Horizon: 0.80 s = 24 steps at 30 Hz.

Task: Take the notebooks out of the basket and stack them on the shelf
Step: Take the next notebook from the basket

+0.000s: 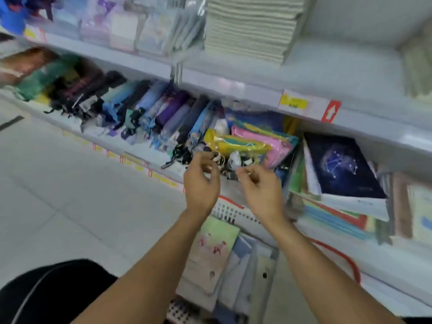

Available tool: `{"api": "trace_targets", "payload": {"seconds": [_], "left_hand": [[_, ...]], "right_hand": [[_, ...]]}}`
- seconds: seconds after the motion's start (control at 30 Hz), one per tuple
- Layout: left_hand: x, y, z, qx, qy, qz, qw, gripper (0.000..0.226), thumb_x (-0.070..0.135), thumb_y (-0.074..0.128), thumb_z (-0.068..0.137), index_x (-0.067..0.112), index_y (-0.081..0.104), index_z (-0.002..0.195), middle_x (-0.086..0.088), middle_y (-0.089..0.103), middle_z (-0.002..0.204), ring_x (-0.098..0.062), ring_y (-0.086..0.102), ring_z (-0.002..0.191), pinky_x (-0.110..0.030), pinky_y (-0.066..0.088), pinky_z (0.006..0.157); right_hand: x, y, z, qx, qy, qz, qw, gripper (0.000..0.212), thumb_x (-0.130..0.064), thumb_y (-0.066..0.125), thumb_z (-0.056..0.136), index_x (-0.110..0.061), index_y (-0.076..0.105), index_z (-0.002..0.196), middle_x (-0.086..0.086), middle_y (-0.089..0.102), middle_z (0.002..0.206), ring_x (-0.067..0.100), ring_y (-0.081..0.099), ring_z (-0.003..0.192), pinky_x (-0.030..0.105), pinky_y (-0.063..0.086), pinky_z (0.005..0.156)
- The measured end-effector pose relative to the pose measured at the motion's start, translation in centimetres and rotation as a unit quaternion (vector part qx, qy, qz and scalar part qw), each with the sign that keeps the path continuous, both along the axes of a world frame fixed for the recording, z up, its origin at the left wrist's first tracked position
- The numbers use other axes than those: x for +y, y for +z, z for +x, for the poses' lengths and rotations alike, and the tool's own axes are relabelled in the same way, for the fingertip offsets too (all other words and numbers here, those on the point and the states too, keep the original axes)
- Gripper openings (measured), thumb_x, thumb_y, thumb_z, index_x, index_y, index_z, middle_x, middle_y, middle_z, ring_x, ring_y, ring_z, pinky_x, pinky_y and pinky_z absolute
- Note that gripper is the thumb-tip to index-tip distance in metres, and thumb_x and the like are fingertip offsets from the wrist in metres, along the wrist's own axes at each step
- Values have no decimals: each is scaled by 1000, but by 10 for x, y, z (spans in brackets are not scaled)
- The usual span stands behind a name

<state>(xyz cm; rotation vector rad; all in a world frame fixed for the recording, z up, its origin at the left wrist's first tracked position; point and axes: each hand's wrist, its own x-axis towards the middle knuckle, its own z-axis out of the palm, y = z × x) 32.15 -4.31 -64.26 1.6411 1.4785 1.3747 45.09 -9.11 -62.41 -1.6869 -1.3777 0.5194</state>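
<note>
- The shelf runs across the view in white tiers; the lower tier carries a row of folded umbrellas on the left, bright plastic pouches in the middle, and to the right a leaning pile of books topped by a dark constellation-cover notebook; the upper tier holds a tall stack of pale ruled pads.
- The basket, white lattice with red handles, sits on the floor below the hands, just in front of the shelf; its far rim shows between the wrists.
- The notebooks lie inside the basket, a pale green one with pink figures on top at the left and grey-blue ones beside it, overlapping and tilted; none is lifted yet.
- Judged as goods: thin, light, flat and fairly stiff along the spine but bendable at the open edge; the covers look smooth, possibly film-wrapped, so likely to slide on one another; best taken by the spine edge or gripped across both long sides, thumb on top and fingers beneath, a few at once so the stack stays square.
- The left hand hangs above the basket with fingers loosely curled, holding nothing that can be made out.
- The right hand is near it, fingers likewise curled in; motion blur hides whether thumb and forefinger pinch some small thing, so I cannot tell.
</note>
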Motion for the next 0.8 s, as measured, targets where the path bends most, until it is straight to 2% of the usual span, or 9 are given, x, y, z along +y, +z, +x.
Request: {"api": "trace_targets", "payload": {"seconds": [0.07,0.13,0.2,0.27,0.33,0.5,0.63,0.7,0.8], "left_hand": [[-53,-86,-29,44,50,-193,979,23,10,61,86,11,56,108,-5,65,92,-25,64,87,-38,53,77],[-91,-140,-57,61,99,-350,929,35,8,64,83,5,55,117,-15,64,110,-34,62,102,-40,52,89],[-108,-164,-71,93,97,-442,887,49,13,66,82,4,52,128,-17,61,123,-34,59,112,-38,50,96],[-109,-173,-71,122,63,-488,862,54,17,66,82,4,50,132,-17,59,127,-33,58,117,-33,49,97],[-106,-173,-64,163,5,-519,839,45,15,58,88,4,51,131,-14,58,128,-31,56,118,-31,46,94],[-111,-169,-66,191,-30,-526,828,37,8,56,83,0,57,119,-13,60,123,-32,58,113,-30,47,92],[-117,-161,-64,169,-38,-530,830,45,14,64,85,7,50,127,-11,57,125,-29,54,118,-29,43,88],[-119,-160,-63,121,-32,-560,819,49,26,75,81,8,54,122,-5,57,119,-26,55,115,-27,42,83],[-120,-152,-61,-54,-80,-618,780,39,33,87,69,13,69,99,0,70,106,-21,65,102,-32,53,86]], "right_hand": [[-32,-94,-11,-40,17,-261,964,52,-67,62,79,-15,62,89,-7,57,79,14,58,79,28,41,60],[-63,-156,-18,-22,9,-372,928,62,-69,68,72,-15,61,102,2,61,95,23,63,90,29,44,67],[-86,-182,-25,50,-25,-423,904,56,-63,74,73,-15,55,95,5,54,86,21,60,75,29,39,64],[-96,-192,-34,91,-66,-441,891,54,-59,77,72,-17,46,82,1,46,74,16,51,62,28,34,56],[-96,-196,-45,99,-87,-446,885,58,-61,79,66,-14,48,77,1,53,70,15,53,59,26,37,51],[-91,-200,-61,121,-123,-466,868,51,-45,85,69,-9,67,99,7,71,98,24,68,85,26,50,65],[-93,-194,-46,76,-110,-477,869,34,-29,84,76,-8,65,95,6,64,92,28,67,94,29,49,71],[-98,-189,-24,79,-70,-459,882,27,-21,82,78,-7,71,100,9,69,97,28,67,90,28,48,71],[-110,-177,2,256,-2,-390,884,27,-2,75,82,-2,70,109,15,71,114,20,67,85,28,53,73]]}}
